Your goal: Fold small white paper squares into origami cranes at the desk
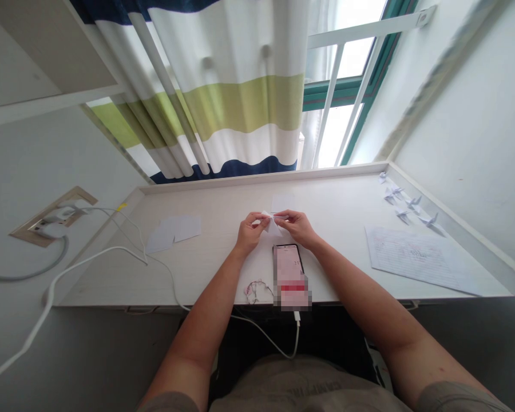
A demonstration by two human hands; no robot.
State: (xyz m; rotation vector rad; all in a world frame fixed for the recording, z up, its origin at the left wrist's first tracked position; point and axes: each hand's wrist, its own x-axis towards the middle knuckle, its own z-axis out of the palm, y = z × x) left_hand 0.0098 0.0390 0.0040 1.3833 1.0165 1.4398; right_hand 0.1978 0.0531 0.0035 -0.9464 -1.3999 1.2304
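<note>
Head view: I see both hands meeting over the middle of the white desk (223, 269). Left hand (249, 232) and right hand (299, 227) both pinch one small folded paper piece (272, 224), white, with the fingers closed narrow on it from either side. The piece sits right between the two hands. Left fingertips are on its left corner, right fingertips on its upper right edge, and its lower point hangs toward the desk. I cannot tell whether that point touches the surface or sits just above it. The fold shape is too small to read.

Just below the piece, nearer the body, a phone (288, 268) lies flat and screen up between the two wrists. A white charging cable (278, 346) plugs into its near end and loops off the desk edge. Left of the phone, at the near edge, is a small pinkish tangle (255, 290); I cannot tell what it is.

Behind the hands lies a blank paper square (283, 202). Well left of the left hand are loose paper squares (174, 232), overlapping. On the right side a lined sheet (416, 257) lies flat, well apart from the right hand. Beyond it a row of folded cranes (405, 205) runs along the right rim. A striped curtain (236, 109) and a window (347, 86) are at the back, and a wall socket (51, 220) is far left.
</note>
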